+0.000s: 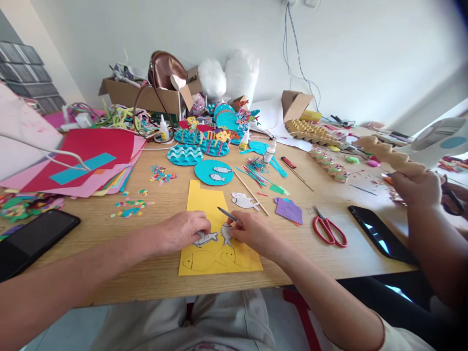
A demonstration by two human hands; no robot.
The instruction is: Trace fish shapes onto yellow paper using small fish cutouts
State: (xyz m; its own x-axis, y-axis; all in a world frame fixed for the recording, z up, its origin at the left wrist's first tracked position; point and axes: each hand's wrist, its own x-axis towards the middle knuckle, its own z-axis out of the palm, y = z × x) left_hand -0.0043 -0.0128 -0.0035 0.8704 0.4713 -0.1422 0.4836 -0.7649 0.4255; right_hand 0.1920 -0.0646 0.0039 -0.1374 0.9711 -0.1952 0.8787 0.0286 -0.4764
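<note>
A yellow sheet (204,200) lies before me, with fish outlines drawn along its near edge. My left hand (193,228) is closed, its fingers pressing on a white paper fish (207,239) on the sheet. A dark pen (228,214) is held in my right hand (248,231), its tip pointing up and left, off the paper. Beneath the right fingers lies a second paper fish (226,234), partly covered. More fish cut-outs (244,201) rest just right of the sheet, beside a thin wooden stick (252,191).
Red-handled scissors (329,231), purple paper (288,209) and a phone (380,234) lie to the right. At the far right a person's hand (420,187) holds an egg-carton strip (389,155). Colored sheets (98,139) and another phone (36,239) are on the left.
</note>
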